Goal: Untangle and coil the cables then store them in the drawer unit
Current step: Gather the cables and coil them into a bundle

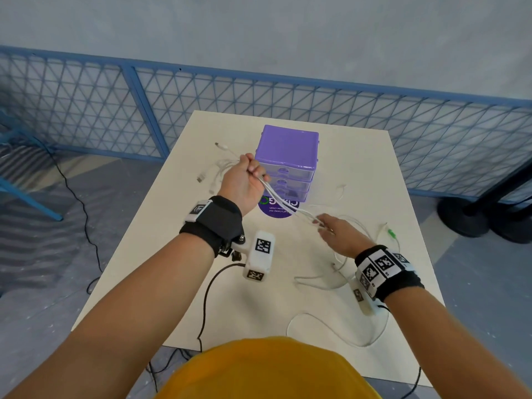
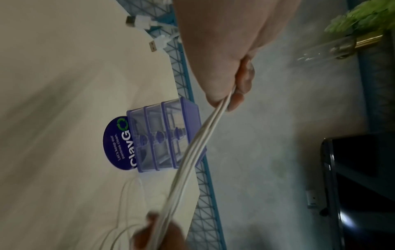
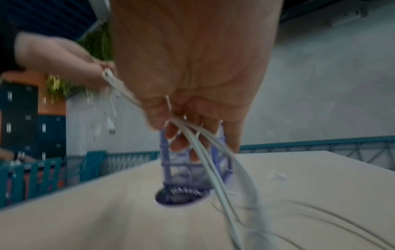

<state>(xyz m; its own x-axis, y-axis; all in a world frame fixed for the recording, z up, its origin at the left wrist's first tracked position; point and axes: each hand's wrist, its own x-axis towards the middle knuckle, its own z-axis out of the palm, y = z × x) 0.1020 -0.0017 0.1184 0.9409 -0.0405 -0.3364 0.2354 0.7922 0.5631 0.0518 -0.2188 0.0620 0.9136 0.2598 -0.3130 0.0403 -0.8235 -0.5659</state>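
Observation:
My left hand (image 1: 248, 177) is raised in front of the purple drawer unit (image 1: 287, 152) and grips a bunch of white cables (image 1: 283, 203). The strands run taut down to my right hand (image 1: 331, 228), whose curled fingers (image 3: 181, 140) hold them just above the table. The plug ends (image 1: 207, 175) hang from the left fist on its far side. In the left wrist view the cables (image 2: 192, 150) stretch across the drawer unit (image 2: 169, 137), whose three drawers look closed. More white cable (image 1: 334, 321) lies in loose loops on the table by my right wrist.
The white table (image 1: 161, 254) bears a round purple sticker (image 1: 277, 210) in front of the drawers. A green-tipped cable (image 1: 390, 233) lies at the right edge. A blue mesh fence (image 1: 201, 96) runs behind the table. Black cords (image 1: 210, 286) trail off the near edge.

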